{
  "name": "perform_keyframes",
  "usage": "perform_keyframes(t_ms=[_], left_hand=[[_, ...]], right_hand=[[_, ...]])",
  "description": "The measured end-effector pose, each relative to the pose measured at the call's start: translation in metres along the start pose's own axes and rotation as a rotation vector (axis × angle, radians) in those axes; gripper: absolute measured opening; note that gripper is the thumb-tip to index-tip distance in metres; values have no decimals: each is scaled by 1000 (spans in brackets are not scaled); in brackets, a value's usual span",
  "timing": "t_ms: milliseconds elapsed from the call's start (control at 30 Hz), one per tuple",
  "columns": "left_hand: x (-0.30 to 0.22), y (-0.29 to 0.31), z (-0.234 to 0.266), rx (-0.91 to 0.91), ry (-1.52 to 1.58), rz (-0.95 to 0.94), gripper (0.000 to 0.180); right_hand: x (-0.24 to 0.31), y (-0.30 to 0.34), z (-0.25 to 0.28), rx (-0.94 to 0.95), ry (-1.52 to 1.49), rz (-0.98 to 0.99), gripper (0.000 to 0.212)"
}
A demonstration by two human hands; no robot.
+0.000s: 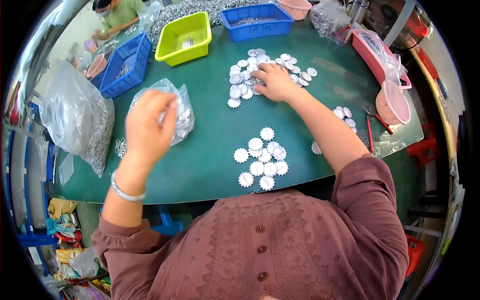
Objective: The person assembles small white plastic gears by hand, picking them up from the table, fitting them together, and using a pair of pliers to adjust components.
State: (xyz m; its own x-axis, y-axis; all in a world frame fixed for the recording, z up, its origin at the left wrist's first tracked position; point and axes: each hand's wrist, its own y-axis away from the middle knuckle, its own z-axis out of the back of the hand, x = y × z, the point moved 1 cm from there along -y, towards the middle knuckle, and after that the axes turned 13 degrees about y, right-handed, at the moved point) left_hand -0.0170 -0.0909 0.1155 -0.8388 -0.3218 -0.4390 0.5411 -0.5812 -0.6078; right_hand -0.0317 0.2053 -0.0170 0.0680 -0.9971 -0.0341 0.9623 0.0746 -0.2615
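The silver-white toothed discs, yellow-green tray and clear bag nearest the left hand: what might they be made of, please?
Silver-white toothed discs: probably metal with a satin finish, from their pale sheen, though plastic is possible. Yellow-green rectangular tray: apparently moulded plastic, slightly glossy, from its even colour and smooth wall. Clear bag: seemingly thin, shiny plastic film, given its creases and highlights.
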Motion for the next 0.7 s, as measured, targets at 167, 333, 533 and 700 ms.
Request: perform_keyframes(t_ms=[167, 333, 533, 700], left_hand=[[8, 39, -62, 337, 187, 87, 15], [43, 30, -111, 282, 196, 311, 23], [51, -4, -142, 221, 30, 471, 27], [59, 3, -143, 271, 32, 439, 23]], right_hand=[[5, 9, 14, 57, 14, 13, 35], [24, 9, 31, 29, 89, 39, 35], [48, -6, 3, -162, -31, 258, 35], [53, 1, 16, -22, -35, 283, 26]])
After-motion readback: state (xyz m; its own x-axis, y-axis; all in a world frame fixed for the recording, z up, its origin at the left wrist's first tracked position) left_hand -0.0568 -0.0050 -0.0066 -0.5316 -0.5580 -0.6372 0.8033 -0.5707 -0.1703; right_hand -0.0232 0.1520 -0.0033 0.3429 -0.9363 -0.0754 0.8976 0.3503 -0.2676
